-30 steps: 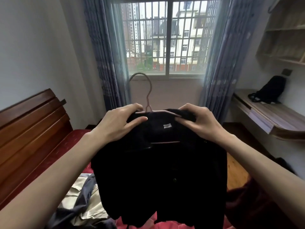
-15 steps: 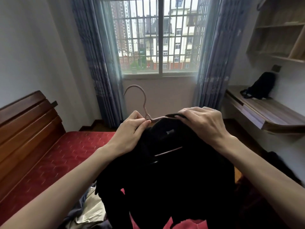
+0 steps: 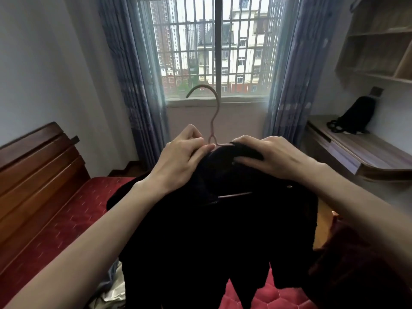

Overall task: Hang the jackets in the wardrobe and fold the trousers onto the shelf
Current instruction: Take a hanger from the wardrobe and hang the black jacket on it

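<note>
While both hands grip, jacket (image 3: 214, 230) label hidden.

This is looking like a bedroom in a flat. A bed (image 3: 66, 219) with a red quilted mattress and a dark wooden headboard (image 3: 38, 172) is filling the left side. Blue curtains (image 3: 131, 74) are framing a barred window (image 3: 214, 47) that is giving onto apartment blocks. A wall-mounted wooden counter (image 3: 365, 152) is carrying a black backpack (image 3: 354, 115), with open wooden shelves (image 3: 379, 41) above.
</note>
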